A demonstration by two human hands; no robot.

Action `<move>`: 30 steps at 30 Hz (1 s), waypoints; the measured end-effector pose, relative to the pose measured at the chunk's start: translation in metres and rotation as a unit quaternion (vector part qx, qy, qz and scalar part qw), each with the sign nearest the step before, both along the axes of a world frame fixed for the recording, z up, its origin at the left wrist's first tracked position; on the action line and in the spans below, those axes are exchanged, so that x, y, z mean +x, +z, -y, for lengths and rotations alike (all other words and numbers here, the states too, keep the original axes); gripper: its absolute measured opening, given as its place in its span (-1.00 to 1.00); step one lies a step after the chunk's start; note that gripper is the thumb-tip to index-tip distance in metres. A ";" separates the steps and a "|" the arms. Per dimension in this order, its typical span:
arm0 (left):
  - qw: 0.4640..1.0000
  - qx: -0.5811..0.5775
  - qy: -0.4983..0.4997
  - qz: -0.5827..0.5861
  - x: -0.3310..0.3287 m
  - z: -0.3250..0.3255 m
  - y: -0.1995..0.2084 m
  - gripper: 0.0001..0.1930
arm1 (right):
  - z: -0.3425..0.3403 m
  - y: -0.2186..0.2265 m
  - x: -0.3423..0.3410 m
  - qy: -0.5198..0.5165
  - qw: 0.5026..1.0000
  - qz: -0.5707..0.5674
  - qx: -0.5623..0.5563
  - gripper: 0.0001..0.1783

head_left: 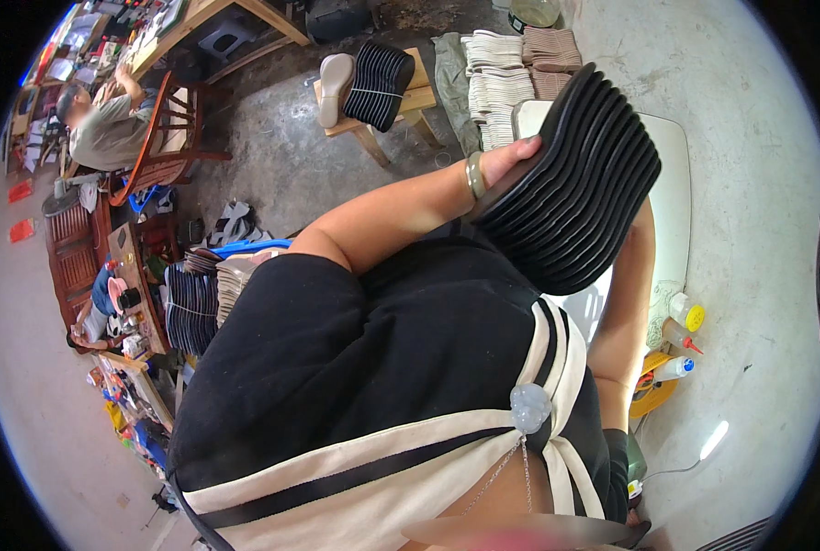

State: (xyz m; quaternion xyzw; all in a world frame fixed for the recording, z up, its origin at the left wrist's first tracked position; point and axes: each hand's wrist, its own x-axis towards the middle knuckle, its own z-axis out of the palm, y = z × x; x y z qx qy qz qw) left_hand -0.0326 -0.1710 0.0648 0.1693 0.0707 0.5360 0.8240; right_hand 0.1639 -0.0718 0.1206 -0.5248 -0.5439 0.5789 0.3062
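A thick stack of black shoe soles (575,188) is held up in front of my chest, its many curved edges lined up and tilted. My left hand (509,163), with a pale bangle at the wrist, is closed on the near-left side of the stack, thumb on the outer face and fingers hidden behind it. My right forearm (623,321) rises on the right and passes behind the stack, which covers the hand and its fingers. Below the soles lies a white tabletop (672,184).
Piled cream soles (500,87) and brown soles (552,60) stand beyond the table. A wooden stool (419,92) bears a tied black bundle (380,84) and beige soles (335,87). Bottles (681,335) stand at the table's right edge. Two people work at left; a seated person (116,129) is farther off.
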 end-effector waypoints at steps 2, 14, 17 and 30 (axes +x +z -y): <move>0.998 -0.043 -0.041 0.026 -0.004 -0.006 -0.008 -0.29 | -0.011 -0.001 -0.003 -0.020 0.997 -0.059 -0.043 -0.57; 0.913 0.024 -0.180 -0.365 -0.101 -0.041 -0.046 0.07 | -0.074 0.045 -0.088 0.274 0.954 -0.056 0.105 -0.35; 0.938 -0.080 -0.177 -0.286 -0.136 -0.033 -0.070 -0.13 | -0.031 0.044 -0.159 0.419 0.907 0.017 0.020 -0.53; 0.569 -0.309 0.033 -0.762 -0.367 0.014 -0.110 0.23 | -0.035 -0.110 -0.177 0.276 0.952 0.127 0.039 -0.73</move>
